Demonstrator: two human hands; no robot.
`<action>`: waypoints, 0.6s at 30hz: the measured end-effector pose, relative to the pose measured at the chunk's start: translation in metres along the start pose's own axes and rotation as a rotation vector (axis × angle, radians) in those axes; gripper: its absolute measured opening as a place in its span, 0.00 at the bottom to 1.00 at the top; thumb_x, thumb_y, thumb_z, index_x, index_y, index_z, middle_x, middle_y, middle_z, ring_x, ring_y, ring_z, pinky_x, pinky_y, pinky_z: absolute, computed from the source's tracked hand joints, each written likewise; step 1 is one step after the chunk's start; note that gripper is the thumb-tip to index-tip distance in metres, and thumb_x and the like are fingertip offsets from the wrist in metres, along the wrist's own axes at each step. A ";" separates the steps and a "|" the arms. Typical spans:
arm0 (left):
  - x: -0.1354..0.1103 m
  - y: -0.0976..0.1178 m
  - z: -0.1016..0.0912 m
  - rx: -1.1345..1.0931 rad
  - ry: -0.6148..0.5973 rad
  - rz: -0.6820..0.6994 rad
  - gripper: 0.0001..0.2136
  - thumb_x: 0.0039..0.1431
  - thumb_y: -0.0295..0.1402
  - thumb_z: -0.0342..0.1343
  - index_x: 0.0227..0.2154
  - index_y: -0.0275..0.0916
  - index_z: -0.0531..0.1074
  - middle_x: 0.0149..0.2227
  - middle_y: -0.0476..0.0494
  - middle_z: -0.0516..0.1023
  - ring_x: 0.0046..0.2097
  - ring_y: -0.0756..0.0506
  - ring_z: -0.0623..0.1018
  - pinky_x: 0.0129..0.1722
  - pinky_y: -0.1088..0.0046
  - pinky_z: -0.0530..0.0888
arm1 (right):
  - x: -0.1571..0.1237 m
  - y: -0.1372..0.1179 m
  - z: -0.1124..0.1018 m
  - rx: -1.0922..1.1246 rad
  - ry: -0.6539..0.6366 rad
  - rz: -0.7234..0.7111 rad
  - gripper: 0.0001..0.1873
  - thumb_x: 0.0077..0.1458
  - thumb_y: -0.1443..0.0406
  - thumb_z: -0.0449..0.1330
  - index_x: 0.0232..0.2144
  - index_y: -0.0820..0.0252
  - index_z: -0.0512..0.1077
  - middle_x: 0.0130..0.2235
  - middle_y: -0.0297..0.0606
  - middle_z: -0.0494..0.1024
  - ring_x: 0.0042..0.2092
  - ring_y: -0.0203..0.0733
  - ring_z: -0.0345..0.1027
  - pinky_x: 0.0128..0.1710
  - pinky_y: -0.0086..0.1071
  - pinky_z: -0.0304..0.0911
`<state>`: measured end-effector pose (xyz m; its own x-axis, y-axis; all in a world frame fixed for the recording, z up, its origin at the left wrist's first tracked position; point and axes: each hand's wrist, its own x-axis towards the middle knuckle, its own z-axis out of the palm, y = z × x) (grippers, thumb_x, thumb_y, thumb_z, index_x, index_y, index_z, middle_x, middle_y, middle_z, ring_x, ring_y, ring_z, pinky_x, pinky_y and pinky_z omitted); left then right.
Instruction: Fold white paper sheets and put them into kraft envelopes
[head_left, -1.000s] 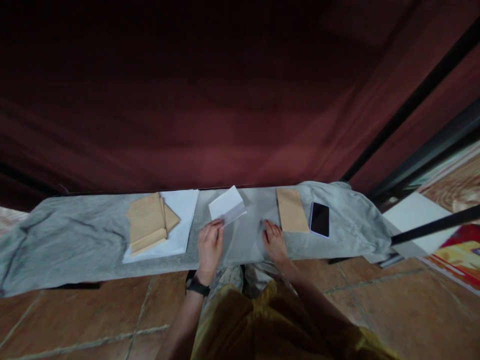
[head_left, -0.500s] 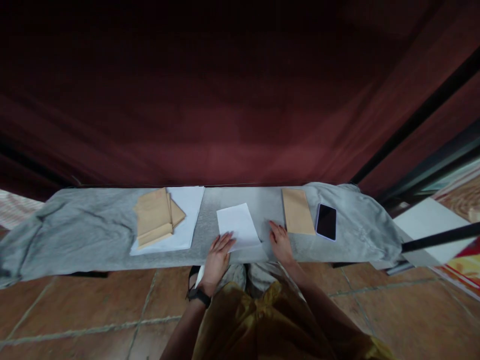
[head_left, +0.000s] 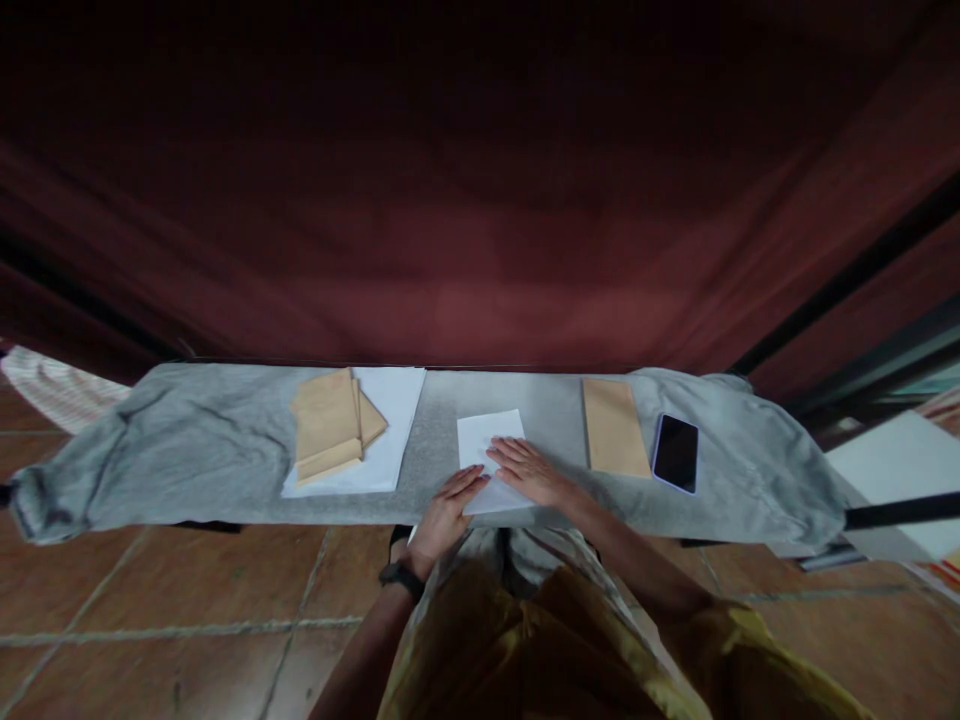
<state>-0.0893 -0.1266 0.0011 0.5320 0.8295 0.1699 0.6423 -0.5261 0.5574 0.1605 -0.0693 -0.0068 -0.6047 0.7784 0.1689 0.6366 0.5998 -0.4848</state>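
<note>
White paper [head_left: 477,438] at the middle of the desk's [head_left: 225,462] near edge: probably best pressed with right hand [head_left: 529,470] spread flat on top, left hand [head_left: 448,511] open and flat pinning its near corner, neither gripping, edges kept aligned.

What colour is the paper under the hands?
The paper is plain white, best seen in the head view.

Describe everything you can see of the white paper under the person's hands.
The white paper is a plain, blank, rectangular sheet lying flat on the grey cloth, near its front edge. The right hand lies flat across its right side; the left hand touches its near left corner. Whether it is folded cannot be told.
</note>
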 end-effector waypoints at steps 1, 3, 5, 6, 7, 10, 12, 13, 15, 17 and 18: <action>0.000 -0.002 0.001 0.009 0.030 -0.017 0.30 0.56 0.19 0.54 0.63 0.44 0.70 0.67 0.41 0.69 0.68 0.42 0.67 0.69 0.51 0.64 | 0.007 0.001 0.003 -0.016 -0.031 0.004 0.23 0.73 0.60 0.50 0.66 0.50 0.66 0.71 0.35 0.61 0.72 0.44 0.54 0.72 0.48 0.49; 0.002 -0.005 0.002 0.036 0.079 -0.049 0.28 0.58 0.20 0.54 0.61 0.44 0.71 0.66 0.40 0.71 0.67 0.41 0.69 0.69 0.50 0.65 | 0.019 0.006 0.008 -0.024 -0.042 0.024 0.22 0.72 0.61 0.51 0.65 0.52 0.67 0.70 0.37 0.63 0.71 0.45 0.56 0.72 0.48 0.51; 0.004 -0.009 0.003 0.054 0.108 -0.075 0.28 0.58 0.18 0.52 0.59 0.44 0.73 0.64 0.41 0.73 0.66 0.42 0.71 0.68 0.51 0.66 | 0.026 0.014 0.008 -0.008 0.018 0.050 0.22 0.70 0.64 0.53 0.63 0.54 0.69 0.69 0.40 0.66 0.69 0.45 0.59 0.71 0.48 0.53; 0.006 -0.010 0.002 0.053 0.122 -0.090 0.29 0.57 0.16 0.50 0.59 0.44 0.74 0.63 0.42 0.75 0.65 0.43 0.72 0.68 0.52 0.67 | 0.028 0.019 0.008 0.010 0.066 0.060 0.22 0.69 0.66 0.53 0.63 0.55 0.70 0.68 0.41 0.68 0.68 0.44 0.60 0.70 0.47 0.55; 0.008 -0.011 0.002 0.045 0.138 -0.107 0.29 0.56 0.15 0.49 0.58 0.44 0.75 0.61 0.42 0.76 0.64 0.43 0.73 0.67 0.53 0.69 | 0.028 0.024 0.006 0.035 0.117 0.067 0.23 0.67 0.68 0.53 0.61 0.55 0.72 0.66 0.41 0.69 0.67 0.44 0.62 0.70 0.47 0.56; 0.016 -0.014 -0.001 -0.007 0.193 -0.165 0.28 0.54 0.14 0.49 0.53 0.44 0.78 0.57 0.43 0.79 0.60 0.44 0.76 0.64 0.54 0.72 | 0.019 0.040 0.002 0.121 0.220 0.079 0.26 0.62 0.75 0.51 0.57 0.53 0.76 0.62 0.39 0.75 0.64 0.42 0.67 0.68 0.48 0.59; 0.023 -0.014 -0.002 -0.057 0.234 -0.217 0.24 0.54 0.15 0.50 0.48 0.43 0.80 0.53 0.43 0.82 0.57 0.43 0.78 0.62 0.55 0.73 | 0.008 0.047 -0.001 0.145 0.244 0.091 0.28 0.59 0.78 0.49 0.53 0.53 0.78 0.59 0.39 0.78 0.61 0.41 0.70 0.66 0.47 0.63; 0.027 -0.014 -0.003 -0.085 0.259 -0.256 0.22 0.55 0.16 0.52 0.46 0.43 0.81 0.50 0.43 0.83 0.55 0.43 0.79 0.61 0.56 0.74 | 0.002 0.049 -0.002 0.145 0.248 0.098 0.28 0.57 0.79 0.49 0.51 0.53 0.79 0.58 0.39 0.79 0.60 0.42 0.71 0.65 0.47 0.64; 0.036 -0.014 -0.002 -0.127 0.318 -0.359 0.14 0.59 0.22 0.55 0.42 0.42 0.81 0.46 0.43 0.84 0.52 0.42 0.80 0.58 0.59 0.75 | -0.009 0.050 -0.004 0.141 0.255 0.110 0.27 0.55 0.79 0.50 0.46 0.54 0.81 0.56 0.39 0.81 0.59 0.43 0.72 0.62 0.47 0.66; 0.044 -0.015 -0.001 -0.141 0.371 -0.460 0.07 0.61 0.28 0.58 0.38 0.40 0.81 0.42 0.42 0.84 0.48 0.42 0.81 0.54 0.61 0.76 | -0.019 0.048 -0.006 0.134 0.264 0.121 0.23 0.56 0.78 0.52 0.42 0.54 0.81 0.53 0.39 0.82 0.57 0.43 0.73 0.62 0.46 0.66; 0.048 -0.015 0.000 -0.139 0.389 -0.498 0.06 0.61 0.30 0.58 0.37 0.40 0.80 0.41 0.42 0.83 0.46 0.41 0.81 0.51 0.62 0.77 | -0.022 0.046 -0.006 0.130 0.270 0.128 0.20 0.56 0.76 0.54 0.41 0.54 0.81 0.52 0.39 0.82 0.57 0.44 0.72 0.62 0.47 0.66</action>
<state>-0.0737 -0.0786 0.0010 -0.0663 0.9891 0.1314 0.6694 -0.0536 0.7410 0.2061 -0.0575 -0.0276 -0.3635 0.8775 0.3128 0.6225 0.4786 -0.6192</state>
